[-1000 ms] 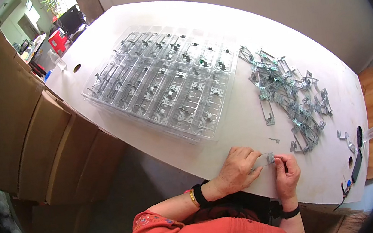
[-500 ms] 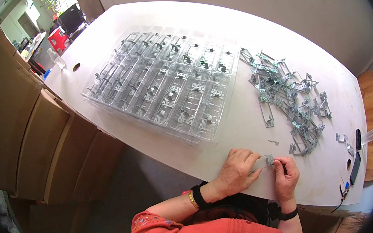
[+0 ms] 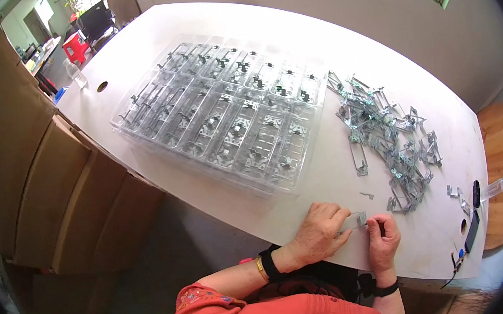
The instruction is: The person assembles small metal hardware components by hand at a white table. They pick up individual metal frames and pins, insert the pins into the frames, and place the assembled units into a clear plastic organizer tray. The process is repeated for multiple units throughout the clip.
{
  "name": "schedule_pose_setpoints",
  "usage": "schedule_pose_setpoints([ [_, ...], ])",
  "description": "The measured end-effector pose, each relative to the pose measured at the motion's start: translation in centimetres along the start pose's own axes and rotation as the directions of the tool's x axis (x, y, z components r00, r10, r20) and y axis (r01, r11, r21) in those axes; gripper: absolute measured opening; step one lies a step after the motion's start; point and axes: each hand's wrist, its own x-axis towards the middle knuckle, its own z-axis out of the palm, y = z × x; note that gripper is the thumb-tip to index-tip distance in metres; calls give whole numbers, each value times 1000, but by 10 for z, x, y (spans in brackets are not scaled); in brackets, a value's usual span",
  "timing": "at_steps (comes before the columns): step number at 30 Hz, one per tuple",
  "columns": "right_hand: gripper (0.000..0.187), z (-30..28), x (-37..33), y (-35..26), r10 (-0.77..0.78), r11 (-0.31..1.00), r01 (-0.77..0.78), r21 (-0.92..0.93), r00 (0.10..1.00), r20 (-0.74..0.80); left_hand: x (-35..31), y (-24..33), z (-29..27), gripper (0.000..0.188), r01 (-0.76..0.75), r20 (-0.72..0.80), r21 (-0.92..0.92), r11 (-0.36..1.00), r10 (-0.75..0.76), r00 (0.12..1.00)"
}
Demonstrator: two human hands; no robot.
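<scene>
Near the table's front edge I hold one small metal bracket assembly [image 3: 361, 218] with thin rods between both hands. My left hand [image 3: 320, 232] closes its fingers and thumb on the rod end. The fingertips of my right hand [image 3: 384, 240] pinch the plate end; whether they hold a smaller part too is hidden. A small loose metal piece [image 3: 367, 195] lies just beyond my hands. Farther right spreads a tangled pile of similar metal bracket assemblies [image 3: 379, 122].
Clear plastic trays [image 3: 222, 126], stacked and filled with metal assemblies, cover the table's middle left. At right lie loose brackets [image 3: 457, 192], a black tool [image 3: 473, 236] and a clear tube [image 3: 495, 188]. A plastic bottle [image 3: 75, 74] stands far left; cardboard boxes [image 3: 35, 183] line the left side.
The view has shifted slightly. Both hands keep nearly the same hold on the bracket assembly, my right fingers still pinched at its plate end.
</scene>
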Motion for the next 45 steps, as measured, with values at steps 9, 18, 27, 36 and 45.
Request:
schedule_pose_setpoints([
  [9,12,-1,-1,1,24,999,-25,20,1000,10,-2,-2,1,42,10,0,-18,1000,-10,1000],
  [18,10,0,-1,-1,16,998,-16,56,1000,17,-3,-2,3,41,35,14,-28,999,-35,999],
  [27,13,2,-2,-3,136,974,-134,181,991,2,-4,-3,6,40,37,-10,-24,999,-37,999],
  [36,16,-3,3,-4,215,932,-227,282,974,72,-4,-4,8,41,33,-34,-24,999,-34,999],
  [45,13,-21,4,-8,247,918,-279,281,958,143,-3,-5,0,40,42,19,40,998,-43,999],
])
